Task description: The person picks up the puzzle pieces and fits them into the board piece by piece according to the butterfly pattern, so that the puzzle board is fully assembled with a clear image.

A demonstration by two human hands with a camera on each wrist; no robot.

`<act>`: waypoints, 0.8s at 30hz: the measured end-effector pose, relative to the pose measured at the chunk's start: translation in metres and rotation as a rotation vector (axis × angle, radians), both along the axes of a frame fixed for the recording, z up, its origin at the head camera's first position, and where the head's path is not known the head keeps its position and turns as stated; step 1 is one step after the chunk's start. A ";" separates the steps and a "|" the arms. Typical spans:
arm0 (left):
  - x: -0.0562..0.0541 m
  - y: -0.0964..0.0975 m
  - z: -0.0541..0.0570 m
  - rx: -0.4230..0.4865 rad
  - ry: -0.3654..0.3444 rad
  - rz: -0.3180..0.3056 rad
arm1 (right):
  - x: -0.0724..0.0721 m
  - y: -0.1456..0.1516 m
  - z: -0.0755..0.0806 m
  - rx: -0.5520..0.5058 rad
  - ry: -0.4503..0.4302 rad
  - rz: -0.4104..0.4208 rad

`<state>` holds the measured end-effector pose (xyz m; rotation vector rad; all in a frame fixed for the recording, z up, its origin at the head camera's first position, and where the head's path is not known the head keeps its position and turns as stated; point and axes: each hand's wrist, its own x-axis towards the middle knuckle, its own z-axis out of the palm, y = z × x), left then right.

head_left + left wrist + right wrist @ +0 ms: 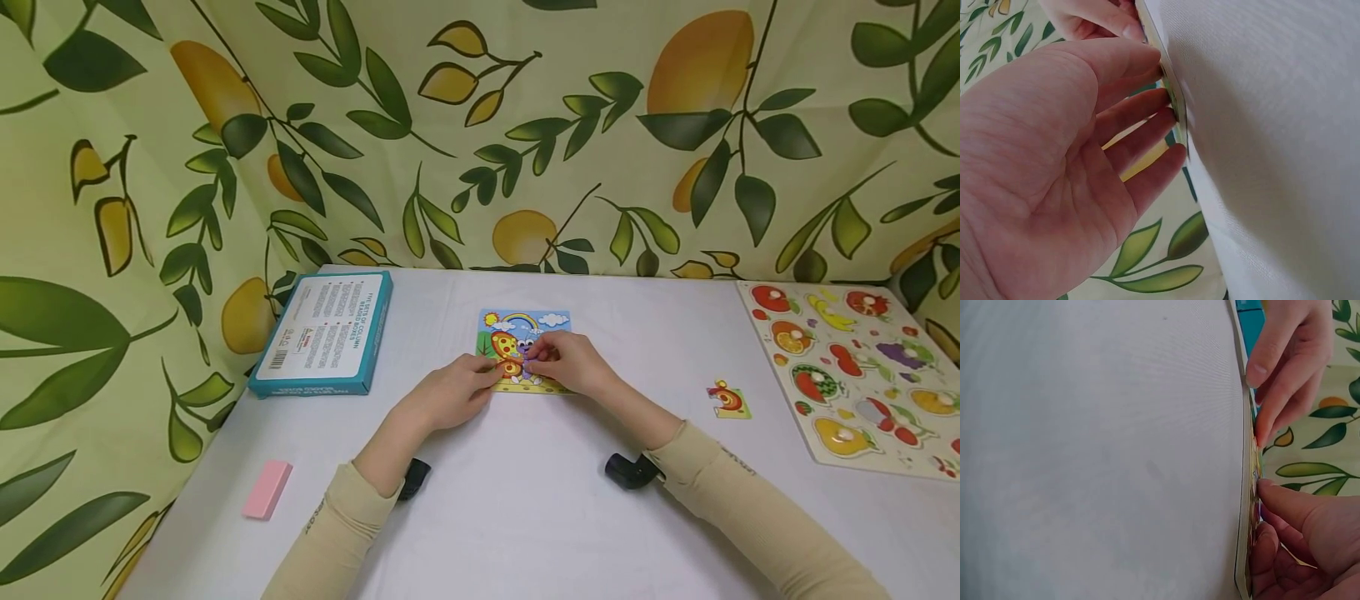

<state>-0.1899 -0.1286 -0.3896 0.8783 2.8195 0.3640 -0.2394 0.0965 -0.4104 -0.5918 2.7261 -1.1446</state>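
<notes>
A small picture puzzle (558,319) with a butterfly, a rainbow and a sun lies flat on the table in front of me. My left hand (453,390) rests its fingertips on the puzzle's left part, over the orange wing; in the left wrist view its fingers are fairly straight along the board's edge. My right hand (573,362) is over the right part, thumb and fingers curled together at a purple puzzle piece (1264,514) by the butterfly's body. Fingers hide most of that piece. One loose puzzle piece (729,401) with an orange wing lies to the right.
A teal-edged box (322,333) stands at the back left, with a pink block (267,490) nearer me. On the right lies a fruit peg board (855,367). Black wrist fittings (632,472) show below the forearms. A leaf-patterned cloth (480,133) hangs behind the table.
</notes>
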 end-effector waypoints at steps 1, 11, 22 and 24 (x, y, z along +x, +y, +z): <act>0.000 0.000 0.000 0.000 -0.001 0.001 | 0.000 0.000 0.000 -0.002 0.001 0.000; 0.000 0.001 -0.001 0.007 -0.014 0.010 | 0.002 -0.001 -0.001 -0.004 0.013 0.006; -0.001 0.003 -0.002 0.020 -0.020 -0.098 | 0.001 -0.001 0.000 0.008 -0.001 0.004; 0.000 0.003 -0.003 0.025 -0.038 -0.109 | 0.000 -0.001 -0.001 0.013 0.001 0.011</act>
